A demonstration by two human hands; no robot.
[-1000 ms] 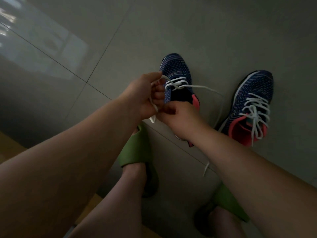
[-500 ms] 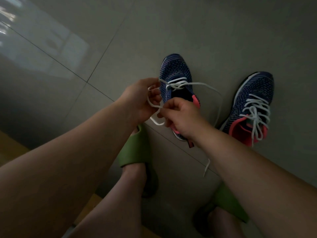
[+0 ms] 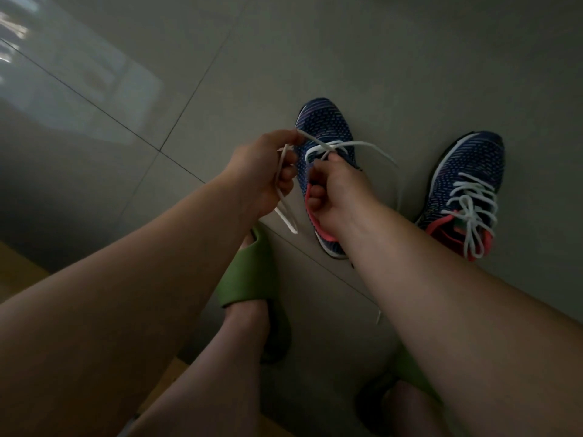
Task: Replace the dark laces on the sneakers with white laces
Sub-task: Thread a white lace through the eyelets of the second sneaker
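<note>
Two navy knit sneakers with pink collars stand on the grey tiled floor. The left sneaker (image 3: 325, 127) carries a white lace (image 3: 362, 144) only through its lower eyelets. My left hand (image 3: 262, 171) pinches one end of that lace, which loops down below the hand. My right hand (image 3: 337, 190) rests over the shoe's tongue and pinches the lace near the crossing. The other long end arcs right and trails down behind my right forearm. The right sneaker (image 3: 467, 171) is fully laced in white, its ends loose.
My feet wear green slides (image 3: 249, 272), one just below the left hand, the other (image 3: 413, 376) at the bottom right. A wooden edge (image 3: 19, 272) shows at the lower left. Light reflects off the tiles at the top left.
Both hands have shifted up over the left sneaker. The left hand has drawn its lace end upward, and the loop hangs longer below it. The right hand moved onto the tongue.
</note>
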